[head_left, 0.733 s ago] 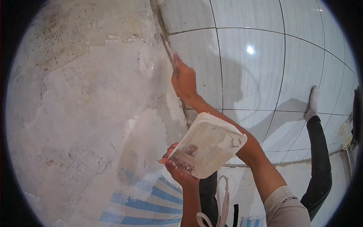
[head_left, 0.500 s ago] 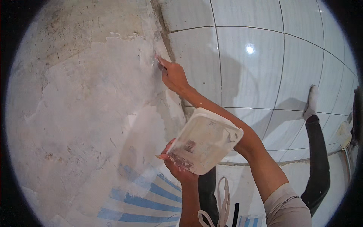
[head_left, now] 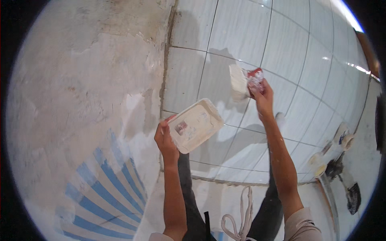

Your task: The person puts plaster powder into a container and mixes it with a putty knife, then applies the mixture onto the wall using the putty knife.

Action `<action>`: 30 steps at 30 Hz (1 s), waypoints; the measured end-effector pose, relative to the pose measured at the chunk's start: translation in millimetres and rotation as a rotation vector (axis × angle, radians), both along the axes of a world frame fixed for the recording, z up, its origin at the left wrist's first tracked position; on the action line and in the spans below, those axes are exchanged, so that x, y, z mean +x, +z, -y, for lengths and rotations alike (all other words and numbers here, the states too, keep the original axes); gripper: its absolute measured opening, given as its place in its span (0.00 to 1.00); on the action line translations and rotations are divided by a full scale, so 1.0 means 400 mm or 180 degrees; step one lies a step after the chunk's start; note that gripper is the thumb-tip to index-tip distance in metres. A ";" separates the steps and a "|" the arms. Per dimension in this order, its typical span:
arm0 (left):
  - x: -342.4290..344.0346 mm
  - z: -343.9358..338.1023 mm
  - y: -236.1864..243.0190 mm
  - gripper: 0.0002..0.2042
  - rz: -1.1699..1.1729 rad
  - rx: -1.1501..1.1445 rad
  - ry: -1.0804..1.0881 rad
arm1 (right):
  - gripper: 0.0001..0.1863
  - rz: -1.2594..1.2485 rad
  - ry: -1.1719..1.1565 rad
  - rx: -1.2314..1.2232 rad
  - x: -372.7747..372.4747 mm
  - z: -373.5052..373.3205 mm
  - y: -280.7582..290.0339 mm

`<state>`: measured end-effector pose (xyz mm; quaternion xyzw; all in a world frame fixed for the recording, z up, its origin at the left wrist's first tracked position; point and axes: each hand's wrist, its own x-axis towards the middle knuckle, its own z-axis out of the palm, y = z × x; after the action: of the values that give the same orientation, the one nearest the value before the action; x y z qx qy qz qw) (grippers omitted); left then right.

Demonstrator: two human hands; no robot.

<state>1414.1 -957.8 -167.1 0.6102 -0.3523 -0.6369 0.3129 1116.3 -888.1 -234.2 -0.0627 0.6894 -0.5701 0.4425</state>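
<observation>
My right hand (head_left: 263, 98) grips the red, putty-smeared handle of a wide putty knife (head_left: 255, 75) over the tiles. A thick layer of white putty (head_left: 239, 83) covers its blade. In my left hand (head_left: 165, 140) is a shallow rectangular white plastic tub (head_left: 201, 134), held by its left side. Its inside is coated with pale residue, and a small reddish patch shows on the bottom. Knife and tub are apart. To the left stands the wall (head_left: 88, 92), partly coated with whitish putty, with blue stripes (head_left: 108, 176) showing lower down.
Large glossy pale tiles (head_left: 233, 28) meet the wall along a rough, dirty joint (head_left: 166, 68). At the right edge lie a black, putty-stained tool (head_left: 354, 197), a long stick-like handle (head_left: 329, 201) and a pale round piece (head_left: 319, 168). My dark-trousered legs (head_left: 267, 213) are below.
My right hand has left the wall and moved right, now showing the putty-loaded knife. The tub has shifted left and up with my left hand, and the view has turned rightward.
</observation>
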 end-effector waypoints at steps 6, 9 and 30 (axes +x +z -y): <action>-0.220 0.024 0.130 0.12 0.0602 -0.0415 -0.0823 | 0.12 -0.1429 0.2997 0.0065 -0.119 -0.025 0.399; -0.297 0.028 0.207 0.12 0.0333 -0.0629 -0.0963 | 0.12 -0.3074 0.3424 -0.0298 -0.102 -0.014 0.451; -0.299 0.082 0.450 0.07 0.0579 -0.1912 -0.0591 | 0.14 -0.1961 0.3262 0.0298 -0.100 0.062 0.601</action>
<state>1294.5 -990.4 12.8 0.5103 -0.6051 -0.4732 0.3867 1076.1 -912.9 6.0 -0.5300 0.6922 -0.2088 0.4431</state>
